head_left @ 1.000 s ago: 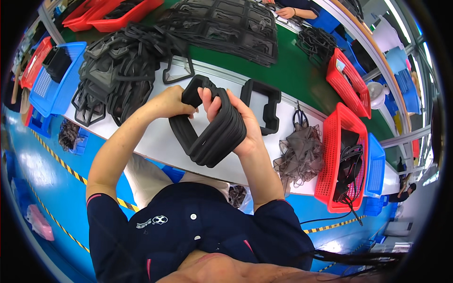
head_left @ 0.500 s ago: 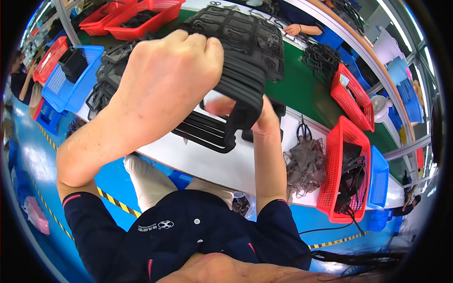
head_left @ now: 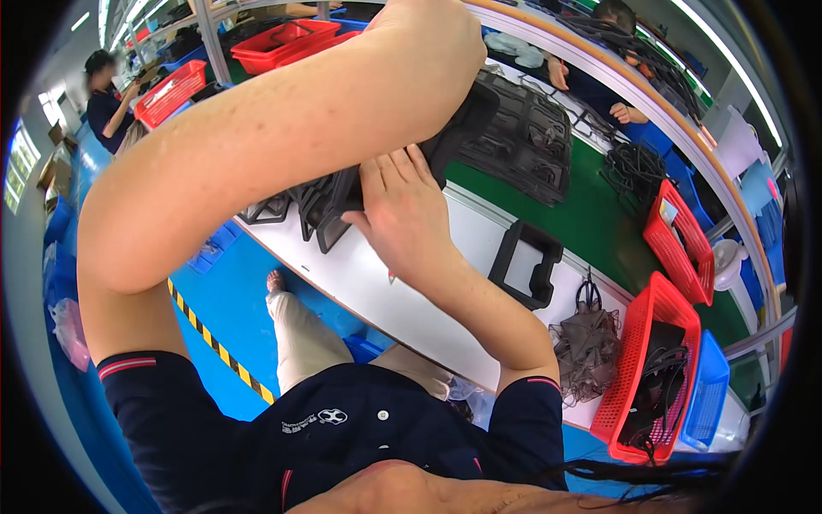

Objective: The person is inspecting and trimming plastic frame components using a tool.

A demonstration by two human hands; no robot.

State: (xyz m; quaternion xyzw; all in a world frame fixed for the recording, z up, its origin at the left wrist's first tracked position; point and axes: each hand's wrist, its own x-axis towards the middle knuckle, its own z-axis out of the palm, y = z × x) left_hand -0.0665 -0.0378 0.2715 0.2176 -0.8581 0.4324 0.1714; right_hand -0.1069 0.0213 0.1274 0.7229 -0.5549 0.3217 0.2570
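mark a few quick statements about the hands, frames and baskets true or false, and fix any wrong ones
1. In the picture, the left hand is above the right hand. True.
2. The right hand rests on the sheer grey-brown heap. False: it is at the black frames, apart from the heap.
3. A notched black frame lies on the white table, out of both hands. True.
4. The blue basket stands left of the large red basket. False: the blue basket is just right of the large red basket.
5. The large red basket is empty. False: black items lie in it.
6. Yellow-and-black tape crosses the blue floor. True.
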